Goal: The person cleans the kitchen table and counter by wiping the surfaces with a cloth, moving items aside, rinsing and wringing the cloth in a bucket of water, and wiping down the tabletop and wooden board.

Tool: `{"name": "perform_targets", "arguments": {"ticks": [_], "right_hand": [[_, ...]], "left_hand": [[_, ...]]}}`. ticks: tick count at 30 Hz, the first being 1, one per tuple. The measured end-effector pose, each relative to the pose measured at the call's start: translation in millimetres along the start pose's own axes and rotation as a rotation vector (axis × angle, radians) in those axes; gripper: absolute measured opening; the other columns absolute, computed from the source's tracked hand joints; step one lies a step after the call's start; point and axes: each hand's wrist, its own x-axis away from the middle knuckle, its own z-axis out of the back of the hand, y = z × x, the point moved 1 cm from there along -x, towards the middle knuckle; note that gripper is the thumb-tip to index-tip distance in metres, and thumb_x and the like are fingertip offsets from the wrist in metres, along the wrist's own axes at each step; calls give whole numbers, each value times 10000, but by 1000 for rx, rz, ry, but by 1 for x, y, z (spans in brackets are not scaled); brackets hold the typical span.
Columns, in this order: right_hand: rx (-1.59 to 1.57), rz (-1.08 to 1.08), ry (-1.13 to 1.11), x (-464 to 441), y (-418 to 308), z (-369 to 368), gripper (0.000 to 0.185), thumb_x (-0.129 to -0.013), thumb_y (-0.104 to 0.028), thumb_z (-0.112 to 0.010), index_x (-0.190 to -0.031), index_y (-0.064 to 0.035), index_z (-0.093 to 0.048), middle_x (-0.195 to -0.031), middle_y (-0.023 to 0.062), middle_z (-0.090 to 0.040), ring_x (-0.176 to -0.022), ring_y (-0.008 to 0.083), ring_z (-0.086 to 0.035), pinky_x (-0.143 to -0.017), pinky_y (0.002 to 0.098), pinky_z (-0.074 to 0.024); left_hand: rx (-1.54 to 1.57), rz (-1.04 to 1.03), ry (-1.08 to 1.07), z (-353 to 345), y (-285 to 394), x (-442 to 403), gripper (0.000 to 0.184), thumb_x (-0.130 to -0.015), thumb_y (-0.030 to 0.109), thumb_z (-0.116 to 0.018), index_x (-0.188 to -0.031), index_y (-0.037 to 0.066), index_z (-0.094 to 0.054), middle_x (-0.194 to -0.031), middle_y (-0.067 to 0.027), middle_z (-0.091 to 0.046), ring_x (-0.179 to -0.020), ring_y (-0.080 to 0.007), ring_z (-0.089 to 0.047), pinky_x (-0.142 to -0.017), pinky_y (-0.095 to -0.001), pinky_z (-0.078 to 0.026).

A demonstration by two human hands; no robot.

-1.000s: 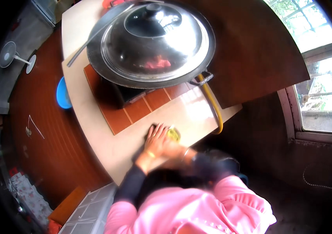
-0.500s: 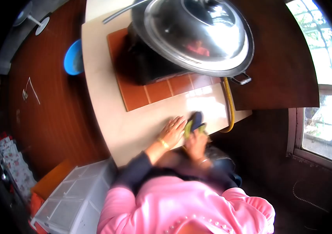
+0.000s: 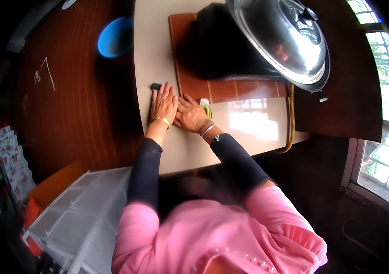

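My left hand (image 3: pixel 164 104) lies flat near the left edge of the counter (image 3: pixel 194 153), its fingers stretched forward. A dark end of a cloth (image 3: pixel 156 86) pokes out by its fingertips. My right hand (image 3: pixel 191 115) rests beside it, fingers extended toward the left hand and the two touching. At its right side a yellow-green and white piece (image 3: pixel 206 108), apparently part of the same cloth, shows. Most of the cloth is hidden beneath both hands. The tiled orange-brown slab (image 3: pixel 224 91) lies just beyond them.
A large lidded metal pan (image 3: pixel 286 45) sits over a dark stove on the slab. A yellow hose (image 3: pixel 291 118) runs down the counter's right side. A blue basin (image 3: pixel 112 39) stands off the left edge, and white plastic drawers (image 3: pixel 82 205) stand at the lower left.
Both hands have moved left and forward across the counter with the cloth. The right hand, earlier around the cloth near the front edge, now lies over it against the left hand. The view has shifted.
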Motion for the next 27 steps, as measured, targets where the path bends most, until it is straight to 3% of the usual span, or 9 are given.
{"name": "perform_targets", "arguments": {"ticks": [3,7,9,10,15,20,23,25,27], "right_hand": [[-21,-65,43,14,-36,-3,354,-797,-327,-609,-1074,-111,-657,-1223,106,-563,-1243,320,-431,-1077,489,-298],[-266,95,19,75,-99,-14,310,-781,-259,-620,-965,-13,-669,-1170,147,-574,-1190,334,-466,-1027,452,-353],[-441,-43,90,105,-122,-4,295,-772,-213,-638,-990,-15,-648,-1171,117,-581,-1180,316,-476,-1004,436,-387],[-346,46,84,120,-123,-1,293,-765,-220,-651,-995,-38,-654,-1175,95,-582,-1203,311,-466,-1004,450,-388],[-272,18,67,148,-103,7,333,-706,-202,-660,-999,-43,-670,-1146,107,-594,-1216,318,-478,-1027,478,-387],[-211,-86,53,90,-84,-3,339,-774,-249,-649,-1061,-68,-643,-1214,127,-566,-1270,350,-416,-1047,518,-328],[-154,-116,134,20,-73,-18,349,-781,-248,-628,-1074,-58,-642,-1247,142,-545,-1268,355,-409,-1057,513,-309],[-29,-78,95,-18,-70,-24,301,-799,-209,-580,-1054,-63,-644,-1220,133,-554,-1221,339,-448,-1010,460,-365],[-20,-124,79,-29,-63,-25,285,-806,-160,-550,-1068,-82,-631,-1214,127,-552,-1173,327,-480,-954,430,-407]], "left_hand": [[-13,45,42,-9,-1,45,465,-961,270,-353,-1346,23,-439,-1474,-103,-347,-1395,-237,-251,-1144,-437,-152],[154,151,52,-13,15,171,509,-959,260,-322,-1397,4,-357,-1494,-149,-299,-1402,-316,-225,-1141,-491,-119],[161,171,-15,-11,37,212,535,-951,258,-300,-1403,-28,-328,-1494,-189,-279,-1402,-358,-211,-1133,-518,-109],[151,182,-58,-11,49,219,545,-940,252,-303,-1399,-39,-325,-1492,-202,-276,-1404,-364,-206,-1131,-525,-104],[251,-50,-101,-17,71,185,590,-870,212,-409,-1402,-32,-327,-1488,-196,-288,-1396,-357,-233,-1127,-528,-131],[180,-157,-11,-8,29,117,548,-867,199,-476,-1365,-15,-399,-1453,-163,-358,-1385,-301,-267,-1143,-482,-164],[65,-73,34,6,-18,67,498,-890,191,-477,-1348,1,-428,-1449,-154,-366,-1381,-281,-276,-1144,-453,-178],[77,0,71,17,-44,48,500,-897,166,-472,-1361,-5,-391,-1459,-168,-339,-1372,-305,-283,-1126,-479,-203],[406,149,177,34,-59,48,562,-903,168,-499,-1408,1,-317,-1485,-174,-293,-1362,-340,-296,-1113,-430,-254]]}}
